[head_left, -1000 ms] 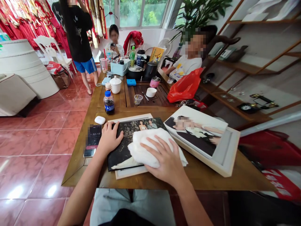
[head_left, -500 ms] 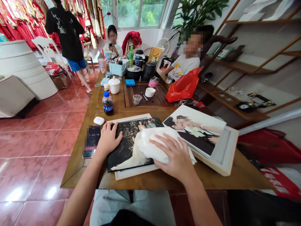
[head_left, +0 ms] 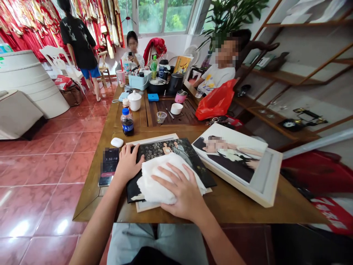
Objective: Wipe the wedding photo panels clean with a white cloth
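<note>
A dark wedding photo print (head_left: 176, 154) lies on a pale frame board at the near edge of the wooden table (head_left: 237, 200). My left hand (head_left: 127, 164) rests flat on the print's left edge, fingers spread, pinning it down. My right hand (head_left: 182, 191) presses a white cloth (head_left: 154, 182) onto the print's lower middle, fingers stretched over the cloth. A second, larger photo in a light frame (head_left: 259, 178) lies to the right, touching the print's corner.
A phone (head_left: 109, 165) and white earbud case (head_left: 117, 142) lie left of my left hand. A cola bottle (head_left: 127, 121), cups, a tea tray and a red bag (head_left: 216, 103) sit farther back. Two people sit at the far end; another stands at the back left.
My right hand slid the white cloth leftward and toward me across the print, uncovering the couple in the picture. My left hand stayed put. The standing person walked farther away.
</note>
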`<state>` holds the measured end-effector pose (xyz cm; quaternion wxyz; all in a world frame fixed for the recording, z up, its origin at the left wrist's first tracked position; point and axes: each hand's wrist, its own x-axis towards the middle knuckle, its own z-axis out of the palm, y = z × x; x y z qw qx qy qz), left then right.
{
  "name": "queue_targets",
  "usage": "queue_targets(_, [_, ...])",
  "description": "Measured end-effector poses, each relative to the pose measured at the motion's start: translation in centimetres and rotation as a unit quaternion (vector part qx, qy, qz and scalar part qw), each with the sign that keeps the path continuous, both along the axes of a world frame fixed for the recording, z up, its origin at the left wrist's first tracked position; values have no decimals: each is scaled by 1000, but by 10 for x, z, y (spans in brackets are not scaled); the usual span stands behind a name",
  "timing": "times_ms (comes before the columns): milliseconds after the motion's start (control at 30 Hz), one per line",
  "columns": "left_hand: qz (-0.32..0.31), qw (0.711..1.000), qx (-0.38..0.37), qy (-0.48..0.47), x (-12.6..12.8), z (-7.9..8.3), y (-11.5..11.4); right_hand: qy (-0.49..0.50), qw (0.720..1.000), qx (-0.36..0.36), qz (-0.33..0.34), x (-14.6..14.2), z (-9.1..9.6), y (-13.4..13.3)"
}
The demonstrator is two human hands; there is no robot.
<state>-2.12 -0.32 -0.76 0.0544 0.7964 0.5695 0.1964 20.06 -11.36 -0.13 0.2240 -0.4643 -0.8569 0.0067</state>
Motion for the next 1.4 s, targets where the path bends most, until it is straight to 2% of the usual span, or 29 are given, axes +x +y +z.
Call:
queue_targets(200, [2, 1000, 3, 0, 1, 0, 0, -3, 994, 31, -100, 43, -7, 3])
queue_targets(300, [5, 1000, 1, -2, 2, -1, -1, -6, 991, 42, -125, 55, -8, 3])
queue_targets(433, [12, 1000, -4, -1, 3, 0, -2, 15, 992, 36, -122, 38, -5, 1])
queue_targets(600, [7, 1000, 1, -3, 2, -1, -2, 3, 1000, -1, -24, -5, -2, -4])
queue_targets(700, [-6, 1000, 13, -9, -1, -2, -1, -5, 1000, -10, 15, -17, -1, -4])
queue_targets(833, [1, 1000, 12, -12, -1, -4, 0, -6, 1000, -3, 11, -5, -2, 0])
queue_targets(1133, [9, 1000, -8, -6, 2, 1, -2, 0, 991, 52, -122, 58, -9, 7])
queue_targets(1267, [9, 1000, -3, -5, 2, 1, -3, -8, 990, 54, -133, 55, -8, 6])
queue_targets(1400, [9, 1000, -9, -3, 3, 2, -3, 4, 996, 37, -86, 29, -4, 0])
